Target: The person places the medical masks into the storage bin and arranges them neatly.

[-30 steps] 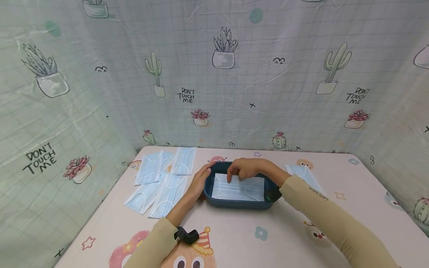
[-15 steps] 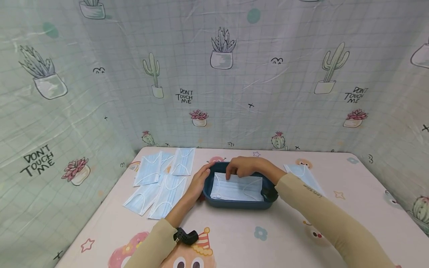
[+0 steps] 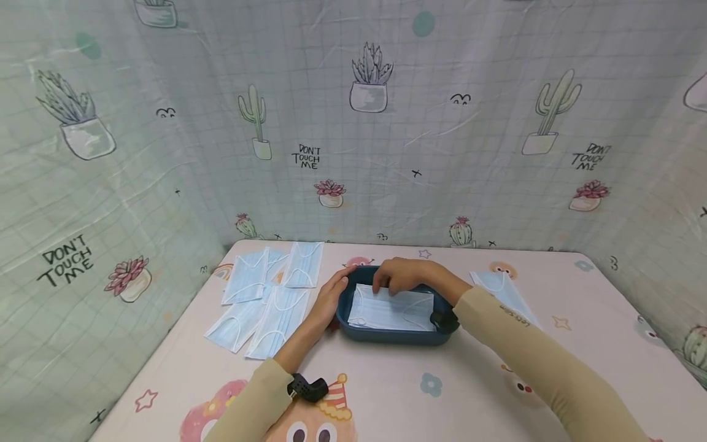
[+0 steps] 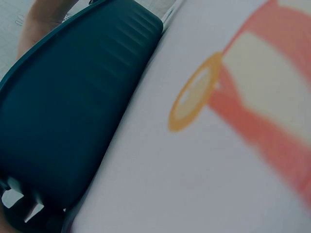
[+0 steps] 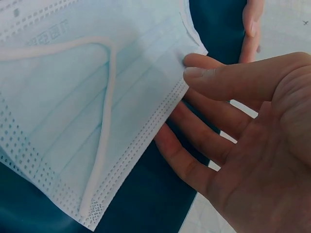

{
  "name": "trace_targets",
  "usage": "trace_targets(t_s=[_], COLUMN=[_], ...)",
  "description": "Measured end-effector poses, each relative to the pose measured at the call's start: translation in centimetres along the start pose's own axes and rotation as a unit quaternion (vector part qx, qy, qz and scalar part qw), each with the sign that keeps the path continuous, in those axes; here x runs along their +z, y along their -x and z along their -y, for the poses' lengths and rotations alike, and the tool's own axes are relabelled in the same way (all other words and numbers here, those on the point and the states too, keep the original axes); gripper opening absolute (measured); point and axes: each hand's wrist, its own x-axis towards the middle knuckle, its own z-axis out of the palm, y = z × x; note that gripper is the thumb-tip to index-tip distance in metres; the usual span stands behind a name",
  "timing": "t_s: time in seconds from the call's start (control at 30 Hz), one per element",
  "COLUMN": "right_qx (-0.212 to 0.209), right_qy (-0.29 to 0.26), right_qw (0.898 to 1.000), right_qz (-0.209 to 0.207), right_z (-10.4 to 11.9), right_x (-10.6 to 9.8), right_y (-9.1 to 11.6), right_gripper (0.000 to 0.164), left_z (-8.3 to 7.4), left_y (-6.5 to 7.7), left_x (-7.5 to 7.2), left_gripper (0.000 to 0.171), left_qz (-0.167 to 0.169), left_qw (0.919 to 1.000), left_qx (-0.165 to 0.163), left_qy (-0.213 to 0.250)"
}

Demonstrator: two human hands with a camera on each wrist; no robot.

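Pinching the far edge of a pale blue pleated face mask [image 3: 394, 312] between thumb and fingers, the right hand [image 3: 402, 274] is over a dark blue plastic basket [image 3: 389, 337], inside which the mask lies. Left hand [image 3: 328, 297] rests straight fingers along the basket's left rim. Noted on the printed tablecloth [image 3: 469, 405]: overlapping face masks [image 3: 280, 313] at left; a single mask [image 3: 502, 290] at right, partly hidden by the right sleeve [image 3: 544, 356].

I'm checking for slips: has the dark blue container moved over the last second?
No; in the head view, the dark blue container shows no visible shift in any direction against the printed blue flower.
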Motion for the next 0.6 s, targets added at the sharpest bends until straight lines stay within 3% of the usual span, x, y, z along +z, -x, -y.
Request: trace_targets(t_s=[0.33,0.6], right_qx=[-0.013,-0.012], right_qy=[0.005,0.010], right_qw=[1.000,1.000], right_qz=[-0.004,-0.012], right_z=[0.12,0.50], right_x=[0.15,0.16], right_y=[-0.04,-0.34], right_gripper=[0.037,0.035], left_z=[0.06,-0.09], left_y=[0.05,-0.02], left_x=[-0.14,0.04], left_gripper=[0.044,0.043], left_qz=[0.002,0.003], left_qw=[1.0000,1.0000], left_qx=[-0.006,0.007], left_qy=[-0.002,0.003])
